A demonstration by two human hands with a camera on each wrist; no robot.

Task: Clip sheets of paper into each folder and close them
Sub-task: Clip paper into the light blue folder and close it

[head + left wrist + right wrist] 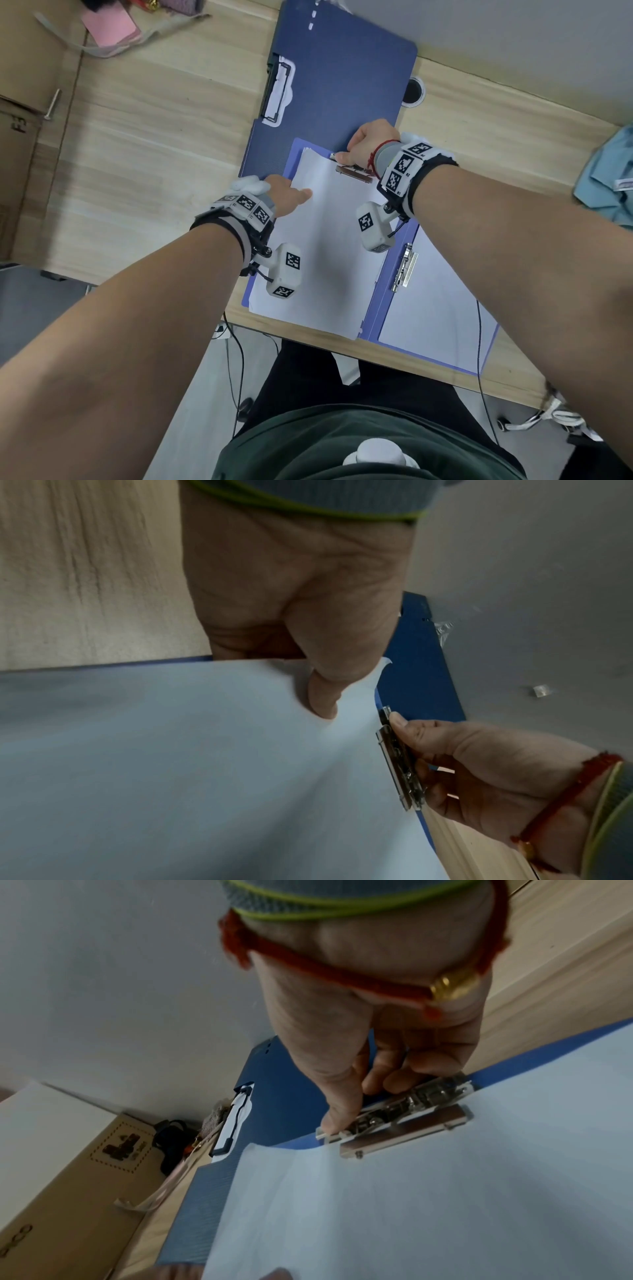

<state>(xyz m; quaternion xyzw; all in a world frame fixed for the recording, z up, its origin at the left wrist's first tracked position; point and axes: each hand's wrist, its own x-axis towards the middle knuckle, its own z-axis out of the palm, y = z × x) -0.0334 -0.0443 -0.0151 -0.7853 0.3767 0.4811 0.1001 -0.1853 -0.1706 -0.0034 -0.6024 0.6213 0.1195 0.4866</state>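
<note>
An open light-blue folder [442,329] lies at the table's near edge. A stack of white paper [325,246] covers its left half. My left hand [294,195] pinches the stack's left edge, thumb [322,696] on top and the other fingers tucked under. My right hand [342,156] grips the metal clip [356,173] at the folder's top. Its thumb [337,1118] presses the clip's lever and its fingers curl behind it. The clip's bar [404,1131] lies across the paper's top edge [411,1204]. A dark-blue folder [342,85] lies shut behind.
A second metal clip [406,267] sits on the open folder's spine. A cardboard box [20,137] stands at the left, and pink notes [108,25] lie at the far left. A cable hole [413,92] and light-blue cloth [606,181] are on the right.
</note>
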